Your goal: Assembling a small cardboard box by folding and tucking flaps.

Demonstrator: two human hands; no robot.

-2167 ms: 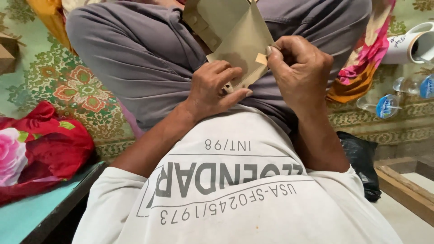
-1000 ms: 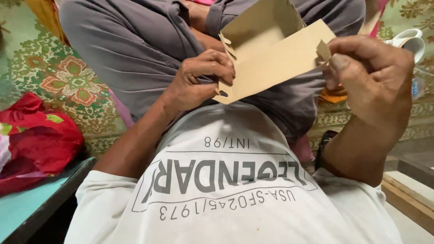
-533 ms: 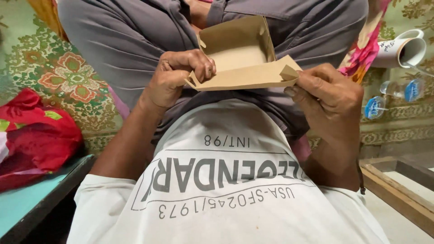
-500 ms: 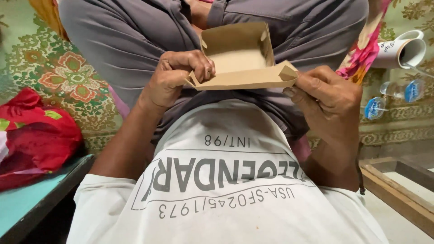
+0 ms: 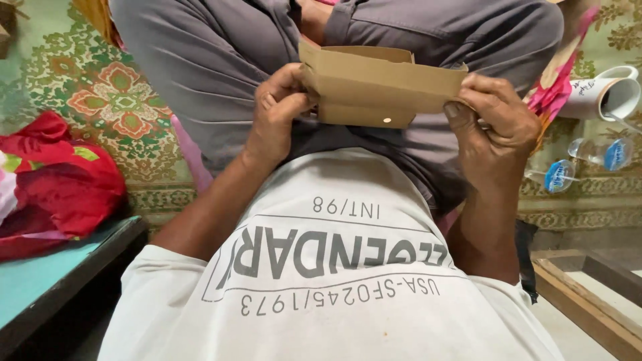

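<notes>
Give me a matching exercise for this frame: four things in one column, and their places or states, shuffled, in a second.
Things:
1. brown cardboard piece
2. red cloth
3. white paper roll
4. left hand

Places or states:
A. lying at the far right edge, open end showing
B. heaped at the left, beside the teal surface
C. held up between both hands, folded
D. gripping the cardboard's left end

Pairs: 1-C, 2-B, 3-A, 4-D. The right hand pinches the other end.
</notes>
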